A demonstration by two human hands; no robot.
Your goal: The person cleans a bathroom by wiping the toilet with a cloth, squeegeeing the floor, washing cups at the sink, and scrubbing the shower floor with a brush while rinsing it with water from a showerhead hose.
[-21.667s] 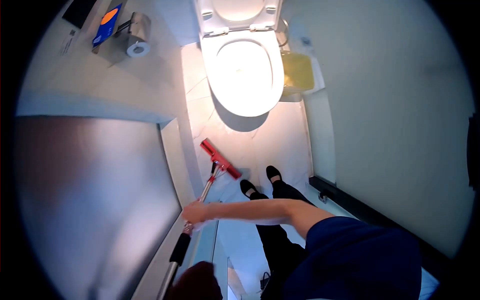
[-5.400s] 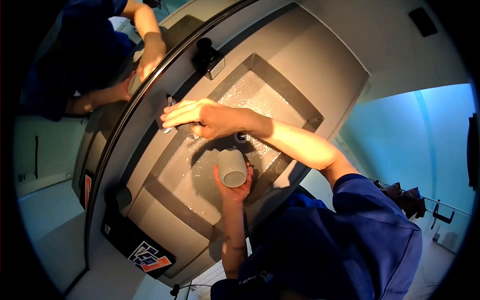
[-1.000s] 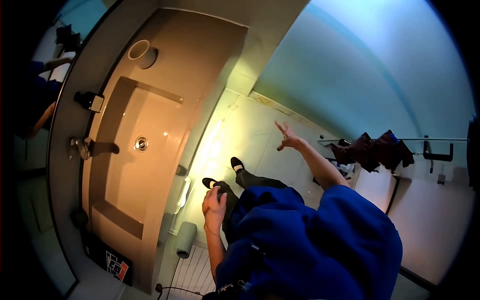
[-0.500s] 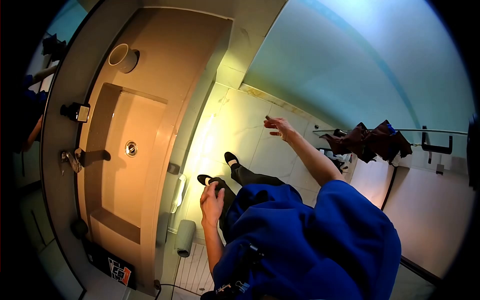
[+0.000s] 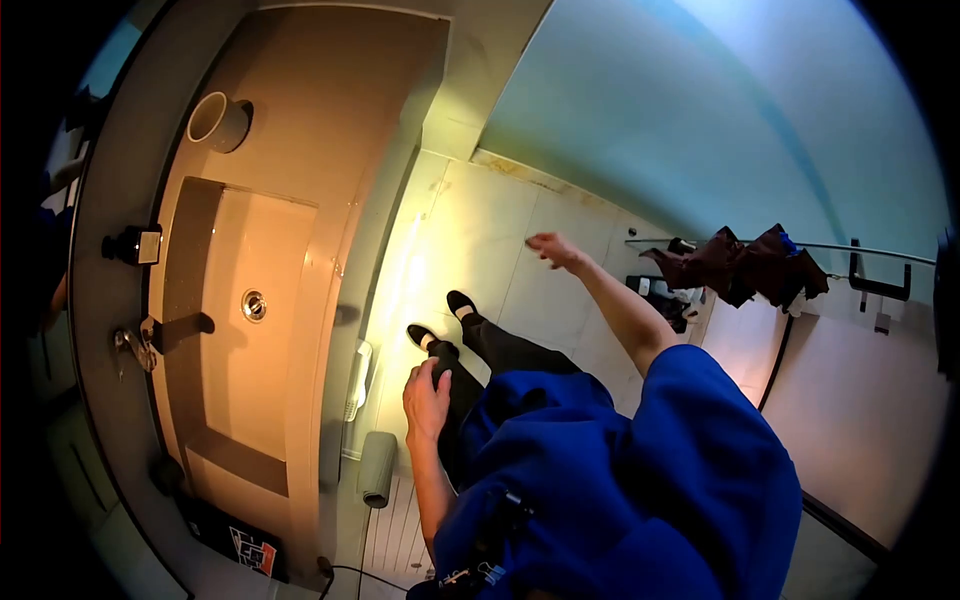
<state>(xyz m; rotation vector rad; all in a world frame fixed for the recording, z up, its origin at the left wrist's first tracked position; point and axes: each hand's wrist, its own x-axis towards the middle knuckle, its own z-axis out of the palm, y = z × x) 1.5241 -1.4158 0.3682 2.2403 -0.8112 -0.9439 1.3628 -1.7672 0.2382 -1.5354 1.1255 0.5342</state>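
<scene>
There's the sink [image 5: 250, 395], warm tan; past it, a greyish cup [image 5: 234, 126]; left of it, a black bottle [image 5: 125, 245], cream-labelled; right of it, a vivid blue shirt [image 5: 565, 450] and dark brown cloths [image 5: 728, 268]!

A grey roll [image 5: 377, 470] sits beside the counter [image 5: 303, 440]; crumpled dark-brown cloths [image 5: 728, 266] drape a rail [image 5: 830, 249].

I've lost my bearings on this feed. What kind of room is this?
Most likely a bathroom or washroom: a sink basin with a faucet, and a mirror alongside.
</scene>
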